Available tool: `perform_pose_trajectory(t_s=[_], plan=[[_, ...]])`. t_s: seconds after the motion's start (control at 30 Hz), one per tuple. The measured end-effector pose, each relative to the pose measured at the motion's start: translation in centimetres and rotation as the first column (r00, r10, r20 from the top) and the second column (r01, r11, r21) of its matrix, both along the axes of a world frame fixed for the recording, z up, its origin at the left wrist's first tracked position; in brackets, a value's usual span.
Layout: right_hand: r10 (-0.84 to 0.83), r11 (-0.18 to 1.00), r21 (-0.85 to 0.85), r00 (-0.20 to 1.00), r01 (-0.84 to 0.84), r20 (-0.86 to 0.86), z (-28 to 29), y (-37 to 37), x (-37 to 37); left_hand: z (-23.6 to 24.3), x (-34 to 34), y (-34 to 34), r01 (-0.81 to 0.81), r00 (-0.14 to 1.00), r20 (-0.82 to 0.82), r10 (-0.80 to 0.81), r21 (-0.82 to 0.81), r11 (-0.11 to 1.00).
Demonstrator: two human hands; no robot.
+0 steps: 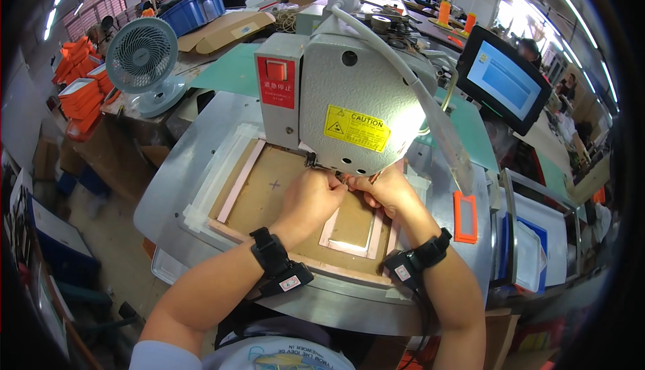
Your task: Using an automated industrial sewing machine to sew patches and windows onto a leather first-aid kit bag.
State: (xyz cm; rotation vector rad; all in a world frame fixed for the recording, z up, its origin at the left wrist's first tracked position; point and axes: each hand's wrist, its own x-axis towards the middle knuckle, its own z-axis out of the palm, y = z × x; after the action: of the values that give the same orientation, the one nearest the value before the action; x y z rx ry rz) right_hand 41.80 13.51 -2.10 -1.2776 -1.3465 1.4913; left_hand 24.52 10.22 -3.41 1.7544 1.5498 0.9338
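Worktop (168,185) of smooth grey metal spreads around the foot of the machine head (319,84) and toward the person. The machine head, a tall speckled grey casing, stands over its middle. Lying beneath the machine head and out on its near side is a tan board (275,215), with pale strips (242,180) along its edges and a rectangle of similar strips nearer the person.

Two bare forearms slant in on the near side of the machine head. The left forearm (208,289) rises from a bent elbow and angles rightward; the right forearm (457,289) climbs more steeply and leans leftward, so both converge at the machine head's lower edge. Right of the machine head stands a dark-framed monitor (504,77); left of it, a grey-green fan (142,54).

Just below the machine head, over the tan board, the hands sit side by side, fingertips nearly meeting. The left hand (319,198) is knuckles up, fingers curled under. The right hand (386,192) turns inward at the wrist, forefinger pointing leftward, the other fingers folded below. Their tips are partly hidden, and I cannot tell whether they pinch anything.

Black wristbands (269,250) with boxy units circle both wrists, nearer the person than the machine head. An orange frame (465,217) lies on the worktop, right of the machine head and closer in. Smallest is the red button (276,69) on the machine head's left side.
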Motion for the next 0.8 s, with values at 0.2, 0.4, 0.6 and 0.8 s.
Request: perform_pose_trajectory(t_s=[0.2,0.4,0.6,0.8], plan=[[0.002,1.000,0.020,1.000,-0.003,0.030,0.4,-0.2,-0.5,0.0,0.1,-0.2,-0.005,0.999,0.049,0.004,0.013,1.000],[-0.003,0.994,0.110,0.987,-0.014,0.158,-0.1,-0.4,-0.2,0.2,-0.7,-1.1,0.104,0.981,0.156,-0.111,0.055,0.993],[0.008,0.999,0.042,0.977,-0.017,0.213,0.8,-1.3,0.5,1.7,-3.3,-3.0,0.259,0.932,0.269,-0.245,-0.018,0.966],[0.251,0.968,-0.079,0.911,-0.238,0.328,3.6,-5.6,3.3,3.4,-3.4,-4.2,0.524,0.843,-0.263,-0.470,0.200,0.828]])
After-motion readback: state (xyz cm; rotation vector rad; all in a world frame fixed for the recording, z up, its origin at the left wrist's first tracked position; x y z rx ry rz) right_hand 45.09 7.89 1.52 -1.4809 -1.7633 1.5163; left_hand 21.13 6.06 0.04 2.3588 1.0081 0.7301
